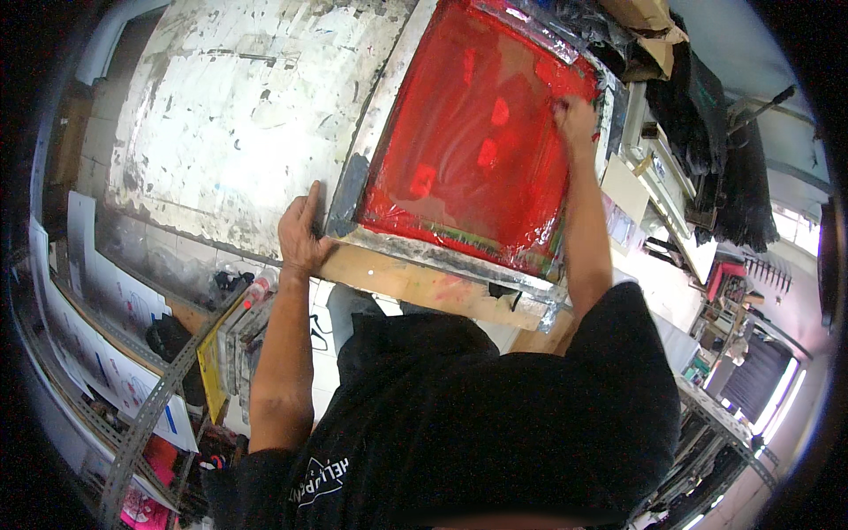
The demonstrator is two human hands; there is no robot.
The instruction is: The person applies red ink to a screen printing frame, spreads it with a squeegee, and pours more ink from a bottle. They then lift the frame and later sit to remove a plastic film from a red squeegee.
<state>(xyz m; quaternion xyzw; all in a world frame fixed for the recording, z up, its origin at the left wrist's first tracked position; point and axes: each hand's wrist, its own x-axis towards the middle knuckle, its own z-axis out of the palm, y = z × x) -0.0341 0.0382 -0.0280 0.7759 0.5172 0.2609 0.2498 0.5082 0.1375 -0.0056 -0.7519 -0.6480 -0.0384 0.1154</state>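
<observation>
A screen-printing frame [402,248] lies in front of me, its mesh [477,115] coated in glossy red with brownish, smeared patches and a few brighter red spots. Grey tape covers parts of its border. My left hand [303,231] rests at the frame's near left corner, beside the wooden edge board [406,281], with its fingers stretched out. Over the right side of the mesh is my right hand [576,122], its fingers curled down against the red surface. Whatever it may hold is hidden under the fingers.
Left of the frame spreads a white, paint-stained table [238,124]. A metal shelf rack [146,433] with printed sheets stands at lower left. Dark cloths [698,124] and brown paper [649,31] are at the far right. More shelving [724,433] stands lower right.
</observation>
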